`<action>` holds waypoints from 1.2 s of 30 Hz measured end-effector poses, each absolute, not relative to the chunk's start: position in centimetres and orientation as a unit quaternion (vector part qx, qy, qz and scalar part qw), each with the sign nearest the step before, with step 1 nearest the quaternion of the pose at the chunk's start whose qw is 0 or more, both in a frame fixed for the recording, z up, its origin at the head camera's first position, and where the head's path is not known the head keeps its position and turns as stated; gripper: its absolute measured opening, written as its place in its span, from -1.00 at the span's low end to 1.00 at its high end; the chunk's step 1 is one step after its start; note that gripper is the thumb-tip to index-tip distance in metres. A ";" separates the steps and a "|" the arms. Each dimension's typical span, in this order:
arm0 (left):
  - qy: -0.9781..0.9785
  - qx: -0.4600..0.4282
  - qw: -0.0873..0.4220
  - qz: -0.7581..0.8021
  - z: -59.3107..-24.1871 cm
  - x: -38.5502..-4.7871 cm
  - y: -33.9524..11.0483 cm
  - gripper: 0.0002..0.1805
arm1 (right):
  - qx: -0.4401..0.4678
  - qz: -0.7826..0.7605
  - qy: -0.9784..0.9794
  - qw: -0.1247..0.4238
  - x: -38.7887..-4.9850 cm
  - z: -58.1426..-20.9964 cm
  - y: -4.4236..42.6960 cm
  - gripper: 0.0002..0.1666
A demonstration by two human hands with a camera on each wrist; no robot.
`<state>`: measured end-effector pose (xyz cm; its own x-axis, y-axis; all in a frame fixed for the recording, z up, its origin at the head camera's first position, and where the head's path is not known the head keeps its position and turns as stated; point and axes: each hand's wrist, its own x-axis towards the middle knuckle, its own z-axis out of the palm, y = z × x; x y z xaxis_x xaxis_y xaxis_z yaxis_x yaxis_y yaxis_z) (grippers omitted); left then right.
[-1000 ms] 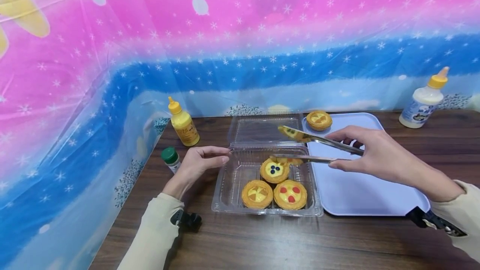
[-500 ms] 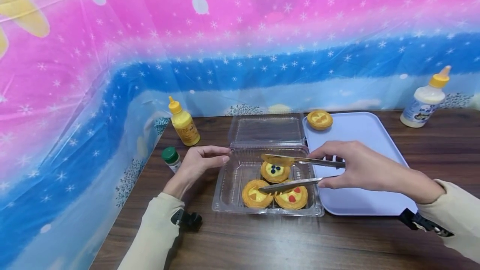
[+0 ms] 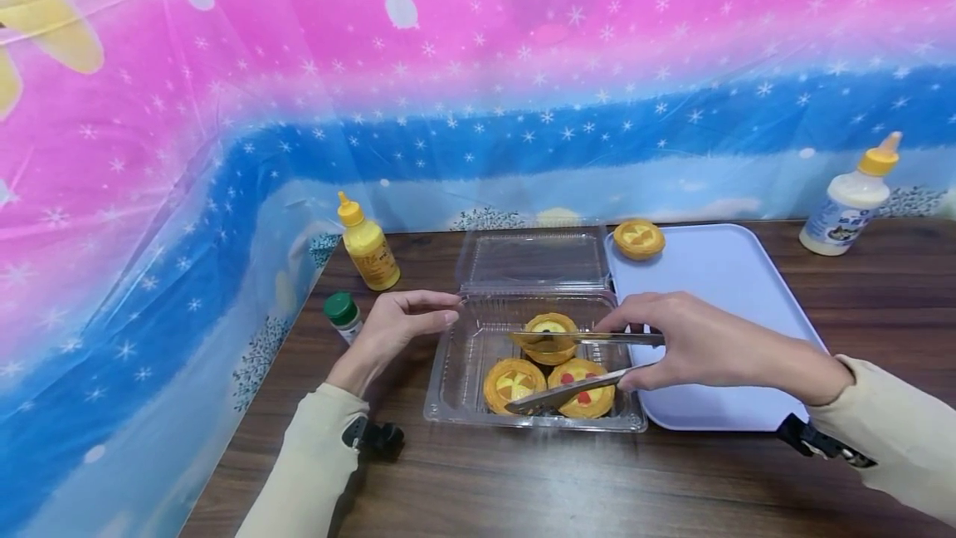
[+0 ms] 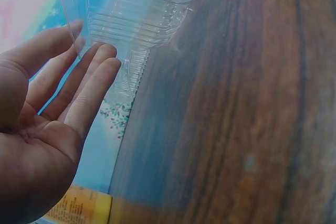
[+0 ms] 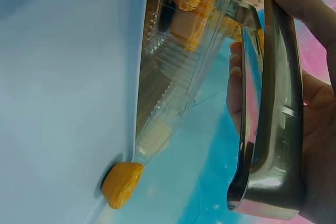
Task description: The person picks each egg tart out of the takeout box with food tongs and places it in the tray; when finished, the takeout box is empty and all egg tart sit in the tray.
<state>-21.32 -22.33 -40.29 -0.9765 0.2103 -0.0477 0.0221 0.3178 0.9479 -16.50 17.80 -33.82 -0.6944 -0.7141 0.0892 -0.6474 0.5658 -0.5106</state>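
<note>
My right hand (image 3: 683, 343) holds metal tongs (image 3: 590, 339), fingers on one arm and thumb on the other. The tongs' arms are spread over a clear plastic container (image 3: 470, 388). One tip lies across the blueberry tart (image 3: 551, 353), the other over the red-topped tart (image 3: 597, 403). Beside them in the container sits a tart with triangular pieces (image 3: 504, 393). My left hand (image 3: 392, 326) is at the container's left rim with its fingers mostly straight; in the left wrist view its fingertips (image 4: 113, 64) are at the clear edge.
Right of the container lies a lavender tray (image 3: 709, 272), with another tart (image 3: 638, 239) at its far-left corner. A yellow bottle (image 3: 371, 256) and a green-capped bottle (image 3: 343, 314) stand left. A white bottle (image 3: 844, 210) stands far right. A patterned cloth (image 3: 478, 90) hangs behind.
My right hand has brought the tongs down and left, toward the front of the container, over the tarts. The blueberry tart now looks slightly tilted. My left hand has stayed at the rim.
</note>
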 end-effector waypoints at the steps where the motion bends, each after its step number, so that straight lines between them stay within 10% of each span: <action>1: 0.808 0.073 0.081 0.579 -40.3 -21.3 -22.3 -0.64 | -0.388 -0.260 0.882 0.064 -16.5 -33.9 17.7 -0.41; 36: 0.803 0.071 0.083 0.585 -40.3 -21.3 -22.2 -0.64 | -0.447 -0.223 0.866 0.030 -17.2 -34.5 14.4 -0.46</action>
<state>-21.29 -22.22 -40.27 -0.9762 0.2110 -0.0511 0.0161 0.3051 0.9522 -17.19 14.38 -34.45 -0.5986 -0.7872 0.1483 -0.7607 0.5007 -0.4132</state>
